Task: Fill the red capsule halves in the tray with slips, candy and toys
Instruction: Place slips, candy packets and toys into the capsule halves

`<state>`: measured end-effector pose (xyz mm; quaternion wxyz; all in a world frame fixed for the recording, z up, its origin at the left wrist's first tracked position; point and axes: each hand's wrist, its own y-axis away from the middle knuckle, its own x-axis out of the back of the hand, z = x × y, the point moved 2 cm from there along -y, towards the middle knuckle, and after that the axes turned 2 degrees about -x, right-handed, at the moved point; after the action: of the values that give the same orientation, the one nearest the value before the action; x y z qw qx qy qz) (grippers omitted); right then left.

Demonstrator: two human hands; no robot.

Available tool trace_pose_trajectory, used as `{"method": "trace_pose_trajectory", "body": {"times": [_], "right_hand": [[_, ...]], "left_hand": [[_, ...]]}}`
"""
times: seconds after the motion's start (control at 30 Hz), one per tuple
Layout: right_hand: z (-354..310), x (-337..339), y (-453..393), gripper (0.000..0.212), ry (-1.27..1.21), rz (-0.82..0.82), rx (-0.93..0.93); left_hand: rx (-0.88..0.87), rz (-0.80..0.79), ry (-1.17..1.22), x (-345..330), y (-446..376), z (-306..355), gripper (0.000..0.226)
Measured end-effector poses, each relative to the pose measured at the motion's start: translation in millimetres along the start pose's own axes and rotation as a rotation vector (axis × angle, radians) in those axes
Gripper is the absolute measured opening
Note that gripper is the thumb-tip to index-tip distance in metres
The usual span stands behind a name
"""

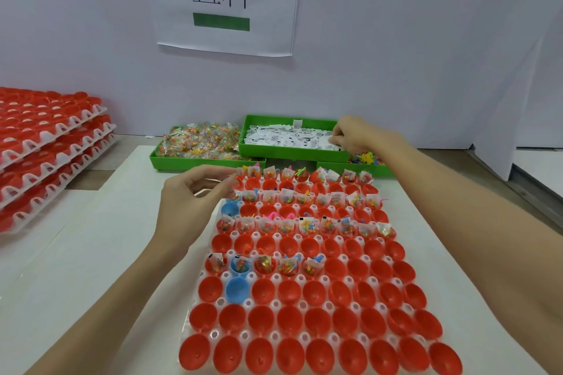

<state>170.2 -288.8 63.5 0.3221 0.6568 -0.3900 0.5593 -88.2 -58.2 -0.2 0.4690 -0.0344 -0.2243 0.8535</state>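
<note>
Glossy red capsule halves [289, 356], white dimpled tray [275, 304]

**Bench layout, head view**

The tray [213, 335] of capsule halves [289, 320] fills the lower centre of the frame and rests on a board [143, 179]. Halves in alternate rows in its upper part hold slips and candy packets; lower rows hold nothing. Behind the tray, at mid-frame, stand three bins: candy bin [158, 158] at left, slip bin [292, 154] at centre and raised over the other two, toy bin [370, 166] at right, mostly hidden. A stack of loaded trays [54, 146] sits at the left edge. A paper sign [225, 0] hangs on the wall at upper centre. The left hand [189, 198] is over the tray's upper left corner; the right hand [356, 134] is in the slip bin.
</note>
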Motion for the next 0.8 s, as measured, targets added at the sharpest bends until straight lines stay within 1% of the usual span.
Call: {"method": "trace_pose_trajectory", "body": {"times": [0.07, 0.13, 0.3, 0.43, 0.63, 0.7, 0.8], "right_hand": [[0, -2, 3, 0.03, -0.03, 0.053, 0.007], [1, -5, 7, 0.024, -0.082, 0.134, 0.029], [5, -17, 13, 0.025, -0.209, 0.248, 0.026], [10, -21, 16, 0.016, -0.38, 0.313, 0.004], [13, -23, 25, 0.013, -0.516, 0.456, -0.056], [11, -22, 32, 0.014, -0.564, 0.475, -0.063], [9, -18, 47, 0.017, -0.629, 0.45, -0.049]], "left_hand": [[0.0, -0.008, -0.014, -1, 1, 0, 0.012], [-0.002, -0.01, -0.018, -2, 3, 1, 0.014], [-0.005, -0.008, -0.019, -3, 4, 2, 0.018], [0.008, -0.018, -0.028, -4, 4, 1, 0.018], [0.031, -0.02, -0.02, -5, 5, 1, 0.017], [0.044, -0.025, 0.004, -5, 5, 3, 0.02], [0.046, -0.043, 0.04, -6, 6, 7, 0.022]]}}
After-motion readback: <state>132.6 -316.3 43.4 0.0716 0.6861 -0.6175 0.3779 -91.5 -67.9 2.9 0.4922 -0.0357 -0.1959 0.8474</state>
